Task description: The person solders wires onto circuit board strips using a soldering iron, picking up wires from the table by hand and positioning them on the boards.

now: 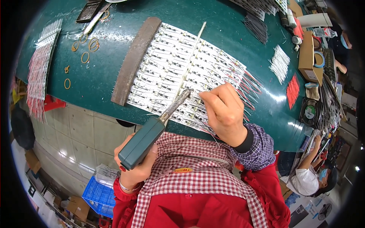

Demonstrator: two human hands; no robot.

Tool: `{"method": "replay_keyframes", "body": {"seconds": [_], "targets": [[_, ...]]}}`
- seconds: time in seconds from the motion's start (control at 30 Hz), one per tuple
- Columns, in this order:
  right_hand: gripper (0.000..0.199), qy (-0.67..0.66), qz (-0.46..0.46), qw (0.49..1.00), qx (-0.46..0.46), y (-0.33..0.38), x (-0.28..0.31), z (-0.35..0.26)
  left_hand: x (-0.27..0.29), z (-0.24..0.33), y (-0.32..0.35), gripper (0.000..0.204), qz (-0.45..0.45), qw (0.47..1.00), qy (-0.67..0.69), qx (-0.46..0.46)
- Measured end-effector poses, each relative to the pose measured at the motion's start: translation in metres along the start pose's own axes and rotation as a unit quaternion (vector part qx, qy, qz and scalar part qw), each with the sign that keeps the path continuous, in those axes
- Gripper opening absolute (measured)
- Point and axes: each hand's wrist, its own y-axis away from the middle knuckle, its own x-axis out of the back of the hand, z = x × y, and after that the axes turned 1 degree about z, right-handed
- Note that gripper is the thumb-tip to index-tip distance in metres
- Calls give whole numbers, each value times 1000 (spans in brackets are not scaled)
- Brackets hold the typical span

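My left hand is wrapped round the dark green handle of a soldering iron, whose worn metal tip reaches up and right to the circuit-board panel. The white panel carries rows of small dark parts and many thin wires. My right hand is closed in a pinch just right of the iron's tip, low over the panel; what lies between its fingertips is too small to make out. Red and white wires stick out from the panel's right edge. A pale thin strip lies across the panel.
A brown flat bar lies along the panel's left edge. Rubber bands and another wired panel are farther left. White wires, red wires and a cardboard box lie right. Another person sits at right.
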Motion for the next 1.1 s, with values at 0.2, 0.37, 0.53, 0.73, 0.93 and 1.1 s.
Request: {"method": "replay_keyframes", "body": {"seconds": [0.2, 0.37, 0.53, 0.73, 0.93, 1.1], "targets": [[21, 10, -5, 1000, 2, 1, -2, 2, -2, 0, -3, 26, 1, 999, -10, -45], [21, 14, -4, 1000, -4, 0, -2, 1, -1, 3, -5, 25, -20, 998, -32, -41], [20, 24, -10, 1000, -6, -1, -1, -1, -2, 1, -5, 25, -27, 999, -34, -30], [21, 31, -3, 999, -8, 0, -4, -3, -3, 1, -3, 25, -19, 999, -26, -17], [20, 34, -6, 999, -3, -2, -3, -4, -2, -4, 5, 25, 20, 1000, 7, 10], [21, 29, -5, 1000, -8, -3, -2, -3, -3, -3, 5, 26, 33, 999, -2, -5]]}}
